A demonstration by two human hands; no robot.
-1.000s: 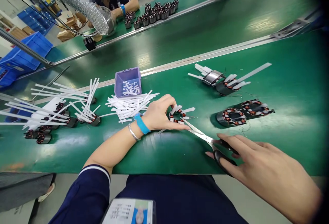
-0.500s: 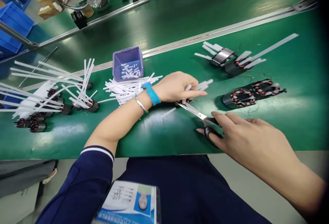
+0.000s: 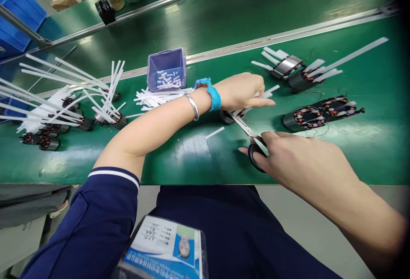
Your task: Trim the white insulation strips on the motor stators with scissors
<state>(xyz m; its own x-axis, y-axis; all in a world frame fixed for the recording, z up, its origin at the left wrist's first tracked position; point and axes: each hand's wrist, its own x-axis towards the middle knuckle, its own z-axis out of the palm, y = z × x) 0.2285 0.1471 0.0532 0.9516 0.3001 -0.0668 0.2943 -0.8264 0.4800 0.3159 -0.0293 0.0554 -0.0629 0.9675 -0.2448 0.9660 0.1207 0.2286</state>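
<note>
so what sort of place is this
Probably a factory assembly workshop, perhaps for motor parts: a long green workbench, several wire-wound metal rings on it, and a blue crate at the upper left.

both hands (image 3: 240, 92) forward, backs uppermost

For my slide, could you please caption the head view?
Right hand holds scissors at a stator below the left hand.

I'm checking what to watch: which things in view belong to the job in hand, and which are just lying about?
Belong to the job:
scissors in the right hand
white strips in the left hand
dark ring by the scissors
likely the strip pile, purple bin and wound rings at right

Apparently just lying about:
blue crate
black box
brown cardboard
</note>
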